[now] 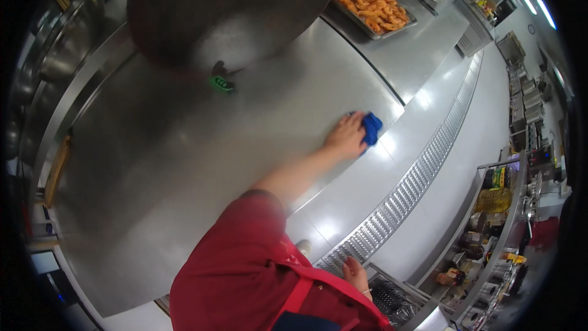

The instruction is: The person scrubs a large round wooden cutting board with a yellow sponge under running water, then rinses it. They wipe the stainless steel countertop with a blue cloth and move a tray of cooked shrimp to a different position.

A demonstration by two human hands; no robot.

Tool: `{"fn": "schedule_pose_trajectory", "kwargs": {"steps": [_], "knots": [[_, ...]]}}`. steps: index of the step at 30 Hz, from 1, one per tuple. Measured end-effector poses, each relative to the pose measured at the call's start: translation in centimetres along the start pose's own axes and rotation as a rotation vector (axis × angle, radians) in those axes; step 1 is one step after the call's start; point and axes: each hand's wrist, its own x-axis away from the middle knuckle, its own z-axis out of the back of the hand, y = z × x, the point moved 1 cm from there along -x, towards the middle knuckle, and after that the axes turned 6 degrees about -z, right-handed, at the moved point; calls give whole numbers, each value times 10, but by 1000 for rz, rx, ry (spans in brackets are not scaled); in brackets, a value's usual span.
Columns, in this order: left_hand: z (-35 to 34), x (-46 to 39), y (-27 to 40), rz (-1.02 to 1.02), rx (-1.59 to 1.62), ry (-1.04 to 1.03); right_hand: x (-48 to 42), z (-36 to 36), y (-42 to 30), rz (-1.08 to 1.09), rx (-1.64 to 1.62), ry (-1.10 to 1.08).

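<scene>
My left hand [347,137] presses palm down on a folded blue cloth [371,128]. The cloth lies at the front edge of a wide stainless steel worktop [257,142], towards its far right corner. My bare left forearm stretches across the steel from a dark red sleeve. Low at my side, beyond the red apron strap, hangs my right hand [356,272], a thin bracelet at its wrist. Its fingers are loosely bent, and nothing shows in them. A small green and black object [222,83] appears over the worktop; its kind is unclear.
A large dark rounded shape [220,4] covers the top. A metal tray of orange-brown fried food [374,4] stands on the adjoining counter. Steel bowls [76,39] line the left. A perforated drain grate [413,193] crosses the floor. Shelving at right holds an oil bottle [494,200].
</scene>
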Motion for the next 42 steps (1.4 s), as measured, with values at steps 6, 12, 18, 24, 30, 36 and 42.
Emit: {"fn": "schedule_pose_trajectory", "kwargs": {"steps": [6, 12, 18, 24, 30, 36, 42], "knots": [[6, 80, 43, 112, 137, 95, -11, 38, 2, 162, 231, -111], [31, 257, 75, 457, 11, 235, -54, 59, -9, 425, 402, -296], [65, 539, 102, 1096, -486, 434, -72, 55, -41, 634, 578, -399], [54, 637, 116, 1468, -768, 707, -70, 56, -28, 680, 561, -465], [16, 526, 117, 1089, -591, 672, -63, 50, -9, 639, 580, -523], [22, 483, 118, 882, -605, 476, -68, 42, -15, 663, 534, -522], [48, 649, 121, 1289, -578, 460, -82, 69, 12, 543, 425, -403]]}}
